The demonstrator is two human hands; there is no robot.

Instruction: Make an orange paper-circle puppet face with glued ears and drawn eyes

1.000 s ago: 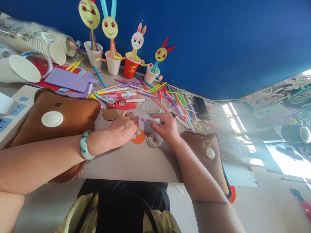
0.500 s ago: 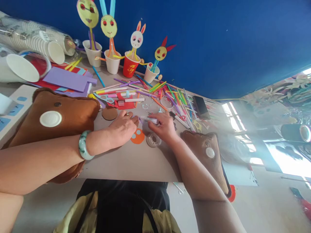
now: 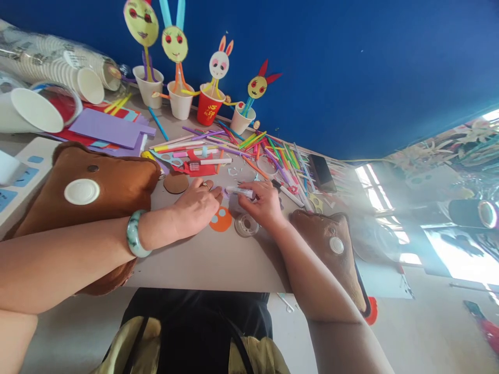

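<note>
My right hand [image 3: 263,200] grips a slim white tube [image 3: 240,192], like a marker or glue pen, its tip pointing left. Left of that tip, my left hand [image 3: 198,206] rests low on the table with curled fingers, its fingertips at a small purple piece [image 3: 225,194] that is mostly hidden. A jade bangle [image 3: 136,234] circles the left wrist. Just below the fingers lies an orange disc [image 3: 220,220] with pale blue spots. A clear tape roll [image 3: 246,225] sits under my right hand. The brown round disc [image 3: 175,183] is beyond my left hand.
Brown cushions [image 3: 105,182] flank the work area. Behind lie many coloured sticks [image 3: 253,140], purple sheets [image 3: 105,127] and a phone [image 3: 322,173]. Paper cups with face figures, one a red cup [image 3: 211,106], stand along the blue wall [image 3: 331,67]. Stacked cups [image 3: 70,78] lie at left.
The white tube and my right fingers have shifted very slightly right. My left hand stays in place.
</note>
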